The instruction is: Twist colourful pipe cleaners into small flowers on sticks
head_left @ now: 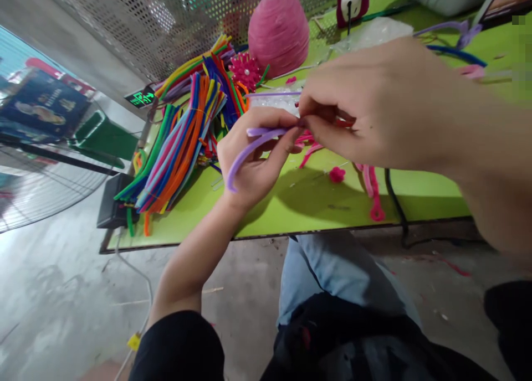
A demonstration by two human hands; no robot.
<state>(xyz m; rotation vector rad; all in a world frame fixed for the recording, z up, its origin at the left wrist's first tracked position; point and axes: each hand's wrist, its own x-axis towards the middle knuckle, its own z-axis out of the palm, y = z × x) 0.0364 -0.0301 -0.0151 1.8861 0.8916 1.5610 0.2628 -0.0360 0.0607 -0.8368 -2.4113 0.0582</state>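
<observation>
Above the green table (303, 204), my left hand (257, 154) is closed on a purple pipe cleaner (245, 156), whose bent ends stick out over the palm toward the wrist. The fingertips of my right hand (366, 109) are pinched together and meet the left fingertips; what lies between them is hidden. Behind and below the meeting fingers lie pink pipe cleaner pieces (310, 155). A small pink flower shape (337, 174) rests on the table below my right hand, and a pink strip with a looped end (376, 209) lies near the front edge.
Bundles of coloured pipe cleaners (178, 148) lie at the left of the table. A pink wound ball (278, 35) and a pink spiky flower (245, 71) stand at the back. A black cable (397, 204) crosses the front edge. A fan guard (50, 187) is at the far left.
</observation>
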